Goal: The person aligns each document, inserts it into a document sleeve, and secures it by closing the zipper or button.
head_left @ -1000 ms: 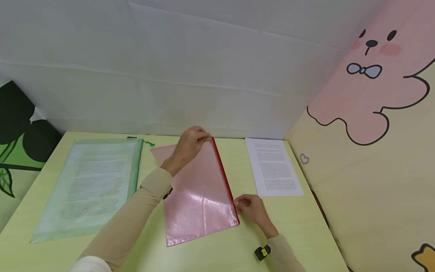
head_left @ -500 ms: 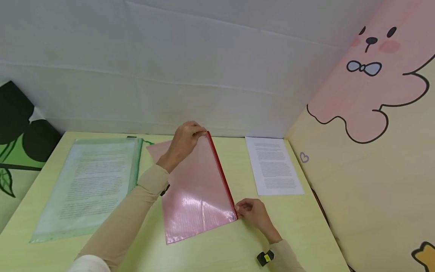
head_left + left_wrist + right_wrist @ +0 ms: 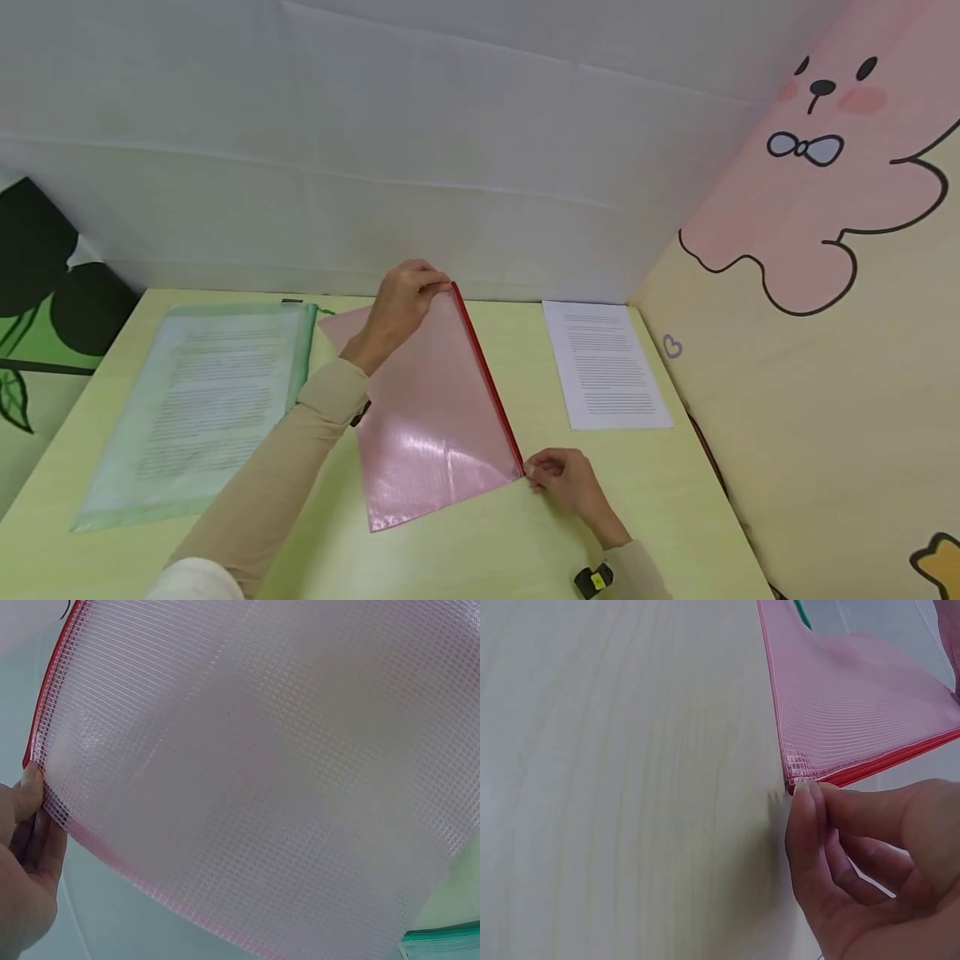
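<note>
A pink translucent mesh zipper pouch [image 3: 438, 408] with a red zipper edge [image 3: 489, 379] is held slanted over the table. My left hand [image 3: 397, 312] pinches its far corner at the upper end of the zipper; in the left wrist view that hand's thumb [image 3: 30, 784] lies on the mesh corner. With thumb and forefinger, my right hand [image 3: 573, 483] pinches the near corner at the zipper's lower end, also plain in the right wrist view. Those fingertips hide whether a zipper pull is between them. No paper shows inside the pouch.
A green zipper pouch [image 3: 296, 358] holding a printed sheet [image 3: 213, 392] lies on the left of the table [image 3: 450, 558]. Another printed sheet [image 3: 607, 367] lies at the right. A white wall sheet [image 3: 450, 167] stands behind the table, a decorated panel [image 3: 825, 400] on the right.
My right hand has slid down the zipper edge to the near corner. The left hand and the pink pouch have shifted a little left and away.
</note>
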Tool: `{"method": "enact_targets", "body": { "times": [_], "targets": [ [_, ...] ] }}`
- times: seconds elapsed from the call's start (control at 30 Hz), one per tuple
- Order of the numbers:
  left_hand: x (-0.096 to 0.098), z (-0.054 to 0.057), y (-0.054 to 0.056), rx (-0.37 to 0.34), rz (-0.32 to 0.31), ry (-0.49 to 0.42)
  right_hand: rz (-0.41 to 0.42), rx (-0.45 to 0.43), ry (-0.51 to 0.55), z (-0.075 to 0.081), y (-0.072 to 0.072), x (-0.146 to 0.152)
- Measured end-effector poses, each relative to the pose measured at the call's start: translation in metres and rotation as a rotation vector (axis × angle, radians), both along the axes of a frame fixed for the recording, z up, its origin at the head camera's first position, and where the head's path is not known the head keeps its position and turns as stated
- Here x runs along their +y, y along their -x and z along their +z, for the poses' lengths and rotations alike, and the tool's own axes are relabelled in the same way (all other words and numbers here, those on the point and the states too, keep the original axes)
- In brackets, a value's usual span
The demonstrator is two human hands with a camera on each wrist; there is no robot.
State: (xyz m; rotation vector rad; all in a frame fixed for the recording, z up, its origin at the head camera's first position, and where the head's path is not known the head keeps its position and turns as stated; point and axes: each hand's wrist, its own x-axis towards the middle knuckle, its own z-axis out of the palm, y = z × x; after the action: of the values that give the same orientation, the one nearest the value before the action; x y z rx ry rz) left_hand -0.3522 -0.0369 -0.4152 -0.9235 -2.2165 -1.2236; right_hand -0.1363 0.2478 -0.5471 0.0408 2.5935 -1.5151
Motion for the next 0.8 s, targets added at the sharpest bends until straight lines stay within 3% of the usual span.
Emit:
{"method": "enact_targets", "body": {
  "times": [0.7, 0.8],
  "targets": [
    [0.0, -0.012, 0.012, 0.038, 0.006, -0.048, -0.025, -0.055, 0.084, -0.009, -0.006, 0.002],
    [0.001, -0.011, 0.012, 0.036, -0.009, -0.05, -0.005, -0.056, 0.058, 0.004, -0.007, -0.002]
  ]
}}
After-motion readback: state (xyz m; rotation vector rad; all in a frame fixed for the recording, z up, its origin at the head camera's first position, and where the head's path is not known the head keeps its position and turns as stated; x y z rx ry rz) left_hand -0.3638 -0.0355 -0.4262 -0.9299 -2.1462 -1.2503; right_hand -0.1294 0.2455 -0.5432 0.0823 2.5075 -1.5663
